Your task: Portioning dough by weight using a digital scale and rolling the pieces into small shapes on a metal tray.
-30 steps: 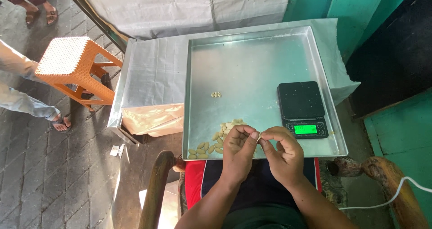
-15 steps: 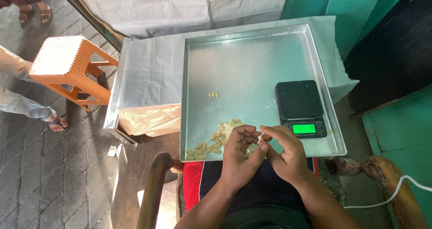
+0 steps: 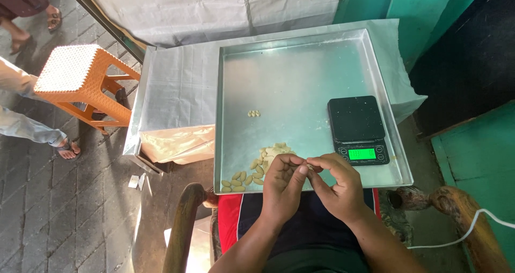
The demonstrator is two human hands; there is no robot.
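Left hand (image 3: 281, 184) and right hand (image 3: 338, 187) pinch a seed (image 3: 310, 167) over tray (image 3: 289, 74).

Grey brick floor (image 3: 37, 208), orange plastic stool (image 3: 75, 77) at left, teal wall (image 3: 413, 10) at right, daylight.

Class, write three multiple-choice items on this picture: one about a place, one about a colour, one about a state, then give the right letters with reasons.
1. Where does the scale stand?
A. on the tray's right side
B. on the stool
C. on the floor

2. What colour is the stool?
A. blue
B. orange
C. white

3. What state is the scale's display in?
A. dark
B. covered
C. lit green

Answers: 1 A, the scale sits inside the tray near its right rim. 2 B, its legs and frame are orange. 3 C, the display glows green beside the right hand and left hand, whose fingertips meet.
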